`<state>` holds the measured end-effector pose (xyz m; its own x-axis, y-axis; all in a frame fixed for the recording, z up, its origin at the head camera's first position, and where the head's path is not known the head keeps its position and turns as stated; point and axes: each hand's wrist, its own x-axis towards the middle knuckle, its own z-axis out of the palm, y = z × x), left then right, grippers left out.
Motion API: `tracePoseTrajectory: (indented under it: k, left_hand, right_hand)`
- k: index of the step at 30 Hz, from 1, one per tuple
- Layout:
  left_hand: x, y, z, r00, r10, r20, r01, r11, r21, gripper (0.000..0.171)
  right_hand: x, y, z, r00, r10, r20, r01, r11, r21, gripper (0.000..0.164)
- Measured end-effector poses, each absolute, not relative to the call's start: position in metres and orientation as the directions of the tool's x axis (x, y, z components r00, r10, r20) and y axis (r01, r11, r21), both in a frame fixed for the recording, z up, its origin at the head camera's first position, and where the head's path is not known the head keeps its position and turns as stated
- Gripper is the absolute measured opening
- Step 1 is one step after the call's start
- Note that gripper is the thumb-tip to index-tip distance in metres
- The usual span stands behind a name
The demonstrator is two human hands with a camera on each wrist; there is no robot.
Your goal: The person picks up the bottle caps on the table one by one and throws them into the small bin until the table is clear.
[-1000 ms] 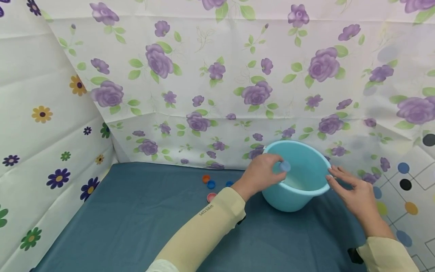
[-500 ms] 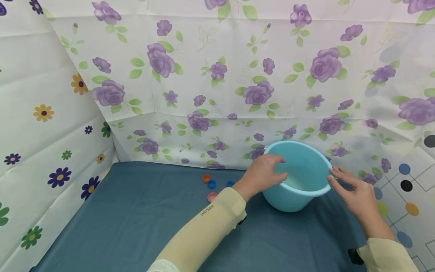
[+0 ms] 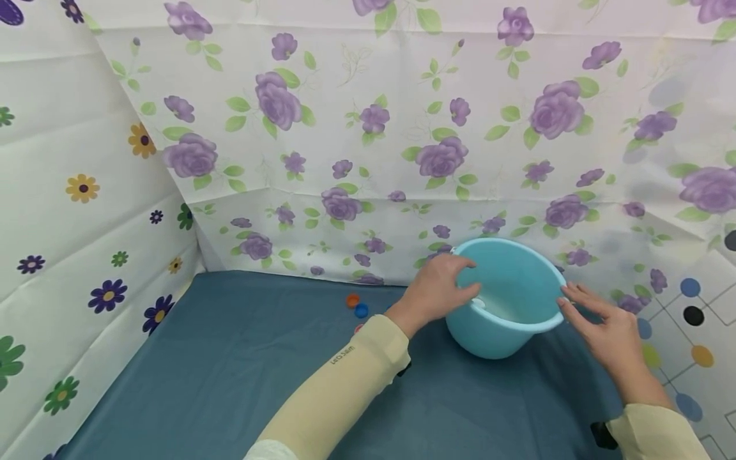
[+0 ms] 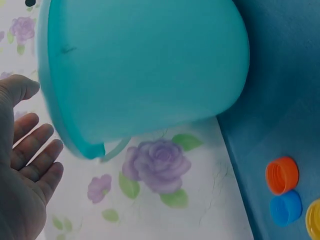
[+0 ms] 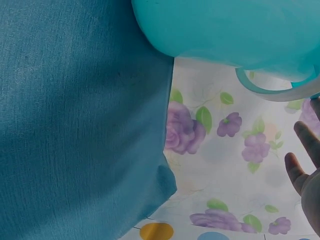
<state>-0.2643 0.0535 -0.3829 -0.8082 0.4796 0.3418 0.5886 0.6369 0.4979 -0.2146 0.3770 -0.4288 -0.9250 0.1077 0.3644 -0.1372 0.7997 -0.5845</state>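
A light blue bucket (image 3: 489,338) stands upright on the dark blue cloth, near the back. My left hand (image 3: 437,287) is at the bucket's left rim, its fingers and thumb spread with nothing between them. In the left wrist view, the palm and loosely bent fingers (image 4: 36,165) show beside the rim. My right hand (image 3: 604,326) touches the right rim with its fingertips, the fingers fairly straight. An orange bottle cap (image 3: 352,300), a blue bottle cap (image 3: 361,310) and a yellow bottle cap (image 4: 314,220) lie left of the bucket. The bucket's bottom is partly hidden.
A floral sheet (image 3: 345,128) hangs close behind the bucket, and a daisy-patterned sheet (image 3: 80,243) borders the left. A red cap (image 3: 359,328) is partly covered by my left sleeve (image 3: 345,383). The bucket's handle (image 5: 270,93) hangs at its side.
A second ago my left hand pinched a pale translucent blue cap over the bucket; half a second ago the fingers had let it go. The left hand has drawn slightly left. The right hand stays put.
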Motion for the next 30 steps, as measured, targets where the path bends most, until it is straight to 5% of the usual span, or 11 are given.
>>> tracePoseTrajectory:
  k: [11, 30]
  left_hand:
    - [-0.270, 0.004, -0.382, -0.849, 0.313, 0.425, 0.521, 0.623, 0.583, 0.040]
    - [-0.271, -0.106, -0.425, -0.940, 0.105, 0.324, 0.305, 0.684, 0.663, 0.049]
  right_hand:
    - [-0.214, 0.376, -0.427, -0.930, 0.129, 0.345, -0.119, 0.781, -0.613, 0.042]
    - [-0.213, 0.374, -0.429, -0.935, 0.127, 0.331, -0.108, 0.787, -0.607, 0.042]
